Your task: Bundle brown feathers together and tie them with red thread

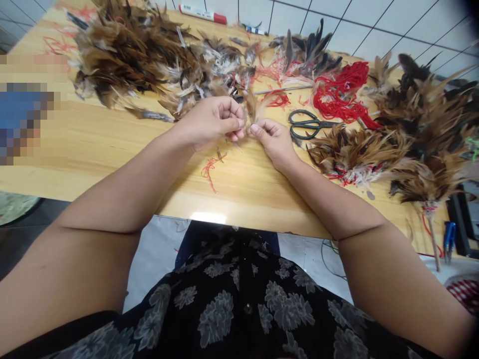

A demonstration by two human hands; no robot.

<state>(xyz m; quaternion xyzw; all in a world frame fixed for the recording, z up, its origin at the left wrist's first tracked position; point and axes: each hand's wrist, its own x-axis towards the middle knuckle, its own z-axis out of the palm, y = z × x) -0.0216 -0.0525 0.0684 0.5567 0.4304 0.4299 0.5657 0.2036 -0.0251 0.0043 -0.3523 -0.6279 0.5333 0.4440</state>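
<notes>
My left hand point(220, 119) and my right hand point(275, 142) are close together over the middle of the wooden table. A small tuft of brown feathers point(253, 105) stands up between them. The right thumb and forefinger pinch it at its base. The left fingers are curled with the thumb against them; what they hold is too small to make out. Below the hands lies a loose tangle of red thread point(209, 172) with a small dark feather bit. Black-handled scissors point(312, 124) rest just right of my right hand.
A large heap of brown feathers point(123, 55) covers the back left. Red string point(342, 92) lies at the back right, beside bundled feathers point(359, 149) and a feather duster point(430, 184). Blue-handled snips point(449, 242) lie at the right edge. A red-capped marker point(202, 14) lies by the tiled wall.
</notes>
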